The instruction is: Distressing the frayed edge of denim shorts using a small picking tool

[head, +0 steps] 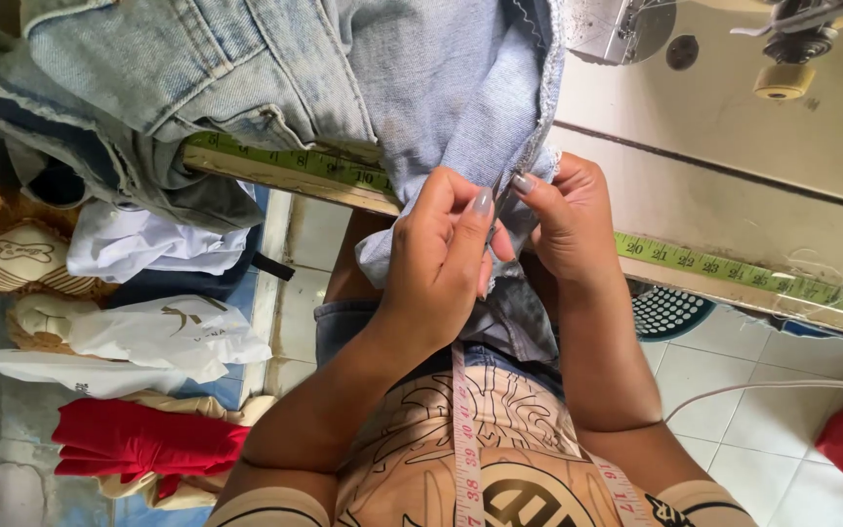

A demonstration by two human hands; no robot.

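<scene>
Both hands pinch the pale blue denim garment (pixel 461 88): left hand (pixel 436 259) and right hand (pixel 563 229) clamped on its frayed edge; better kept taut, I judge.

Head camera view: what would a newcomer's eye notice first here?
First, the left hand and right hand at centre, pinching the pale blue denim garment that spills off the cream sewing table. Next, the green measuring tape along the table edge, and the folded red cloth lower left.
</scene>
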